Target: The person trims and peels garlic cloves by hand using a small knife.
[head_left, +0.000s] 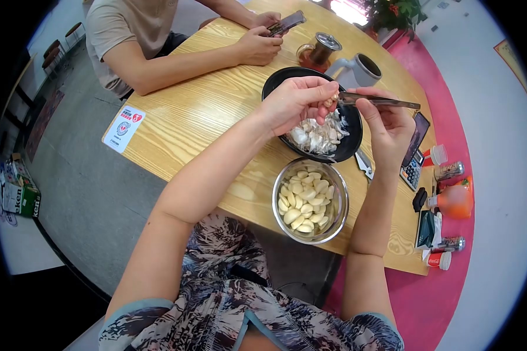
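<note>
My left hand (295, 104) is closed, pinching a garlic clove (332, 100) between thumb and fingers above the black bowl (273, 82). In my right hand (387, 128) is a small knife (386, 101), held nearly level, with its tip at the clove. The fingers partly hide the clove and the knife. Garlic skins (319, 136) lie in the black bowl under my hands. Nearer to me, a metal bowl (341, 219) holds many pale peeled garlic cloves (304, 199).
Scissors (364, 164) lie right of the black bowl. Behind it stand a glass teapot (319, 52) and a grey-white mug (357, 71). At right are a calculator (413, 169), cans and cups. Across the table (181, 128), another person (137, 41) holds a phone (287, 23).
</note>
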`<state>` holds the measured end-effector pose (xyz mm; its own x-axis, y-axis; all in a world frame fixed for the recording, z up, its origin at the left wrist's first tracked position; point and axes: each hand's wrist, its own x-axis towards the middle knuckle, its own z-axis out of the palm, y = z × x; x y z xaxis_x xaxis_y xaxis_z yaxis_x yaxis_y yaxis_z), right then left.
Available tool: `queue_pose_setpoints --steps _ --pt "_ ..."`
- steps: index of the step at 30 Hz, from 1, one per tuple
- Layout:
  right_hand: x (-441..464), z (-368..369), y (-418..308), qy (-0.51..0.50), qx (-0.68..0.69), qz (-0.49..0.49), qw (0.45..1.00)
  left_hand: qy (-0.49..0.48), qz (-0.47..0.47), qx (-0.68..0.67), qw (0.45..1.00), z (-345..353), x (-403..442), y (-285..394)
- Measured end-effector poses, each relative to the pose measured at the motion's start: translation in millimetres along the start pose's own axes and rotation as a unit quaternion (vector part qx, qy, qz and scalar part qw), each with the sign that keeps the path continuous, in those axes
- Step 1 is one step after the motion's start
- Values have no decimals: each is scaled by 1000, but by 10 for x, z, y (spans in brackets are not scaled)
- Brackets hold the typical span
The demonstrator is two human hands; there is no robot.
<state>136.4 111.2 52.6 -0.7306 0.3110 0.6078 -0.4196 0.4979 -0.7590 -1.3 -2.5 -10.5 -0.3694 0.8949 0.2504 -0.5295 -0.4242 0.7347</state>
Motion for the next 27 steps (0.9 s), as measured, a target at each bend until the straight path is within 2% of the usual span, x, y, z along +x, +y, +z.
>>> queue_pose_setpoints --steps 5,18,24,27 --pt "-8 2 11 3 7 2 1000 12 -10 -10 1000 22 -19 16" --pt "-10 -45 -2 17 30 22 999 -24 17 61 998 11 -27 44" --pt "-2 -51 9 44 16 19 999 -52 20 95 994 19 -39 65" --pt "45 -177 25 90 -14 -8 996 -60 18 113 992 50 -36 33"
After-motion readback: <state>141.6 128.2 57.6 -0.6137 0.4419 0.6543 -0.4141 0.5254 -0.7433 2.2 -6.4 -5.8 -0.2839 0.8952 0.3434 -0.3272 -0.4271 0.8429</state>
